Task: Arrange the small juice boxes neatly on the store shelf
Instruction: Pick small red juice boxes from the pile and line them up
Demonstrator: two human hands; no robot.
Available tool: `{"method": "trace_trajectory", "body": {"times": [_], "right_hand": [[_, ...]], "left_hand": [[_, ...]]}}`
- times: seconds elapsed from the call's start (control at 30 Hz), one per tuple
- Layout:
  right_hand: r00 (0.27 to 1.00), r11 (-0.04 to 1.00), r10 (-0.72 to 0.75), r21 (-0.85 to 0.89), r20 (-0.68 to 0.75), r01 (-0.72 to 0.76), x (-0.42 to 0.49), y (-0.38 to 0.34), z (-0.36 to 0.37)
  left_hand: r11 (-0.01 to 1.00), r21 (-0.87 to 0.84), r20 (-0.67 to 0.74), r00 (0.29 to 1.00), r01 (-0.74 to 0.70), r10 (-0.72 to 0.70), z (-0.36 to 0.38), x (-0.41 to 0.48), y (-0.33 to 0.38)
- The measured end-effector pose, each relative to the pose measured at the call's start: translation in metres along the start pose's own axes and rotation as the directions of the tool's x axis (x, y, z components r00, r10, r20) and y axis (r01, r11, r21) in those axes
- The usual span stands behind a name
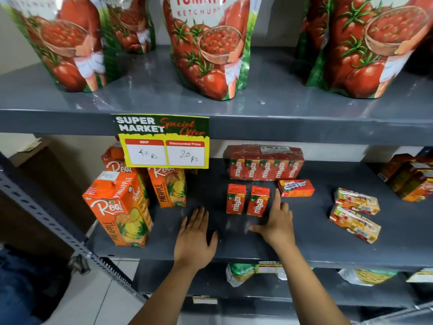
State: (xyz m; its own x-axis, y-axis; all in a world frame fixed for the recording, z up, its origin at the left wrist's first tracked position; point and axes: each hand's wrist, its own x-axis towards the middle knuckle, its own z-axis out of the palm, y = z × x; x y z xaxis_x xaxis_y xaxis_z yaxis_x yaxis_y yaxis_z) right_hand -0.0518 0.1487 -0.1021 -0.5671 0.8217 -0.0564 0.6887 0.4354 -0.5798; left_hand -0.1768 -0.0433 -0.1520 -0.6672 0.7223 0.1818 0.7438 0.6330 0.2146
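Two small red juice boxes (236, 198) (258, 201) stand upright side by side on the grey middle shelf (304, 240). Behind them stands a wrapped row of the same red boxes (266, 165). A third small red box (296, 188) lies on its side to the right. Two more small boxes (357, 200) (355, 224) lie flat further right. My left hand (195, 238) rests flat on the shelf, open, left of the upright pair. My right hand (277, 219) is open, its fingers stretched beside the right upright box, holding nothing.
Tall orange pineapple juice cartons (121, 207) (168, 186) stand at the left. A yellow price sign (162, 140) hangs from the upper shelf's edge. Ketchup pouches (208, 48) fill the top shelf. More juice boxes (412, 179) sit at the far right; packets lie on the shelf below.
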Motion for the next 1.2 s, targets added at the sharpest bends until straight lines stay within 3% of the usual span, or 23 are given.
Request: {"method": "trace_trajectory", "body": {"times": [0.1, 0.2, 0.33, 0.43, 0.57, 0.7, 0.77, 0.83, 0.9, 1.07, 1.2], "right_hand": [[0.999, 0.997, 0.036, -0.069, 0.017, -0.034, 0.020, 0.021, -0.035], [0.999, 0.979, -0.020, -0.202, -0.029, 0.013, 0.059, 0.034, -0.069], [0.983, 0.870, -0.108, -0.465, 0.145, 0.165, 0.106, 0.040, -0.085], [0.960, 0.823, -0.144, -0.511, 0.239, 0.250, 0.119, 0.043, -0.081], [0.962, 0.797, -0.168, -0.544, 0.216, 0.261, 0.118, 0.048, -0.076], [0.968, 0.874, -0.249, -0.423, 0.035, 0.240, 0.100, 0.054, -0.075], [0.955, 0.963, -0.238, -0.172, -0.176, 0.208, 0.081, 0.054, -0.068], [0.946, 0.973, -0.072, 0.185, -0.316, 0.136, 0.059, 0.047, -0.055], [0.944, 0.914, 0.080, 0.401, -0.319, 0.059, 0.039, 0.040, -0.037], [0.947, 0.909, 0.117, 0.416, -0.300, 0.019, 0.023, 0.032, -0.008], [0.982, 0.921, -0.023, 0.377, -0.189, 0.094, 0.031, 0.040, -0.017]], "left_hand": [[1.000, 0.002, -0.014, 1.000, 0.001, -0.001, 0.002, 0.002, 0.000], [1.000, 0.000, -0.009, 1.000, -0.001, 0.001, 0.003, 0.001, 0.002], [1.000, -0.016, -0.015, 1.000, 0.009, -0.010, 0.002, 0.001, 0.003], [1.000, -0.007, -0.008, 1.000, 0.011, -0.011, 0.002, 0.000, 0.003], [1.000, -0.001, 0.002, 1.000, 0.003, -0.003, 0.000, 0.001, 0.004], [1.000, -0.003, 0.008, 1.000, 0.004, -0.004, 0.000, 0.000, 0.004], [1.000, -0.005, 0.011, 1.000, 0.008, -0.008, 0.000, 0.001, 0.004], [1.000, -0.002, 0.012, 1.000, 0.011, -0.011, 0.000, 0.001, 0.004], [1.000, 0.001, 0.016, 1.000, 0.009, -0.009, 0.000, 0.000, 0.004], [1.000, -0.002, 0.020, 1.000, 0.010, -0.010, 0.000, 0.000, 0.004], [1.000, -0.013, 0.018, 1.000, 0.008, -0.008, 0.000, -0.001, 0.004]]}}
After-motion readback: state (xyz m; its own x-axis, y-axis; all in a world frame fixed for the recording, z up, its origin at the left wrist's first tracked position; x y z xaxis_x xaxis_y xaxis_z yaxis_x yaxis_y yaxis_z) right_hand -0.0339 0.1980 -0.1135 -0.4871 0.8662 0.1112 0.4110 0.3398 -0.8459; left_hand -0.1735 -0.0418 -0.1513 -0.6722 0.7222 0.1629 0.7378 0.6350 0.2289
